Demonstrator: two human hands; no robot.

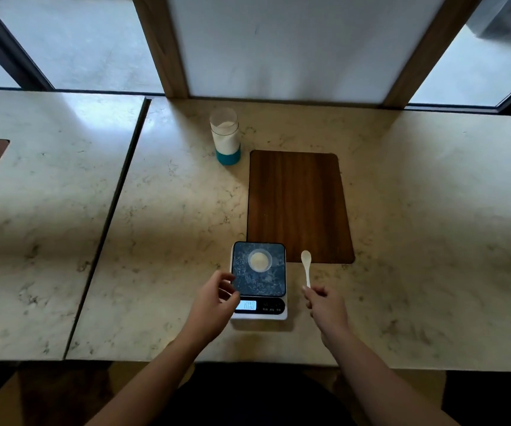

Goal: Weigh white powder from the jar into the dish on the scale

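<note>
A clear jar (225, 136) with a teal base stands open at the back of the marble counter, partly full of white powder. A white scale (259, 281) with a dark platform sits near the front edge, its display lit. A small round dish (259, 260) holding pale powder rests on the platform. My right hand (325, 305) pinches the handle of a white spoon (306, 265), whose bowl points away just right of the scale. My left hand (214, 302) hovers at the scale's left front corner, fingers loosely curled, holding nothing.
A brown wooden inlay (297, 204) lies in the counter behind and right of the scale. A dark seam (116, 210) splits the counter to the left. A white panel with wooden edges (279, 47) rises at the back, windows on both sides.
</note>
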